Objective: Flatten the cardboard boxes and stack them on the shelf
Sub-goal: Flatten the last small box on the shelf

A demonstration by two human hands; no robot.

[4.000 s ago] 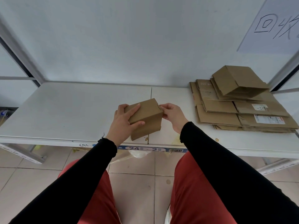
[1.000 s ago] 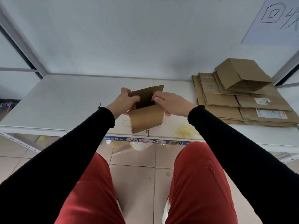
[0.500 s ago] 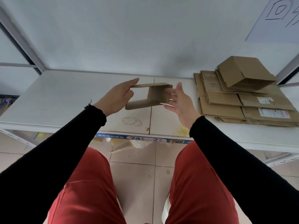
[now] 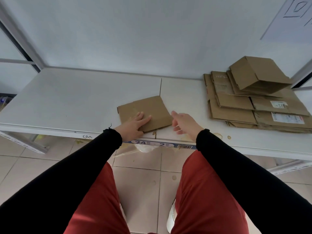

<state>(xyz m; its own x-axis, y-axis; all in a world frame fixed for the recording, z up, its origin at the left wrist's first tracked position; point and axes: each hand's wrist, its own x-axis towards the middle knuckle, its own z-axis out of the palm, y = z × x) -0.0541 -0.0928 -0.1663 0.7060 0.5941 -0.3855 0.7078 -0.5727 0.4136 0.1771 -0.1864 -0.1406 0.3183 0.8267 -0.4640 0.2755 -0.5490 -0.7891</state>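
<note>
The shelf (image 4: 67,98) is the white board that everything here is placed against; its front edge carries a label strip (image 4: 155,144). Toward the shelf's right end lies the stack (image 4: 249,112) of flattened cartons, and on top of that stack sits a carton (image 4: 258,75) not fully flat, its open side facing the front. Near the middle of the shelf's front edge lies the box (image 4: 148,110), pressed flat on the board and well apart from the stack. The left hand (image 4: 133,124) rests on the near left corner of the box, fingers straight and together, pushing it down. The right hand (image 4: 184,123) hovers just beside the box's right edge, above the shelf, fingers spread and relaxed, holding nothing; it is blurred, so whether it touches the board cannot be told. Judging by this, the flattening step for this box is at its end and the stacking step comes next. That move calls for getting fingers under an edge of the thin sheet, which lies flush on the board, then carrying it across to the right end of the shelf. The raised carton on the stack may tip whatever is laid on it, so it likely wants pressing down or shifting first.
</note>
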